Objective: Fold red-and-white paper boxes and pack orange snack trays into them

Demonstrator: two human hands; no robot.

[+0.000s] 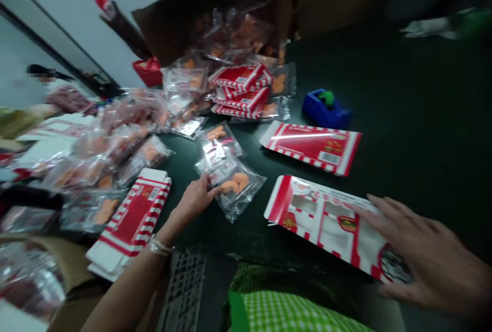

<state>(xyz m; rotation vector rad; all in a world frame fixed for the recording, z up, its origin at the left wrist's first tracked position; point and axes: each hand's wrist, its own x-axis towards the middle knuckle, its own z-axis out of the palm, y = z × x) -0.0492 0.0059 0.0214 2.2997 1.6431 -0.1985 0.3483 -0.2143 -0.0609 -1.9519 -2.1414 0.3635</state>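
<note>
My left hand (195,200) pinches the edge of a clear plastic bag (237,188) holding orange pieces, which lies on the dark green table (415,132). My right hand (426,255) lies with its fingers spread flat on a flattened red and white carton (326,219) with window cut-outs. A second flat red carton (313,146) lies just beyond it. More clear bags (219,142) lie behind the one I hold.
A stack of flat red and white cartons (132,219) sits at my left. Several filled bags (111,147) are heaped at the left. Folded red boxes (241,90) stand before an open cardboard box (215,14). A blue tape dispenser (325,107) sits mid-table.
</note>
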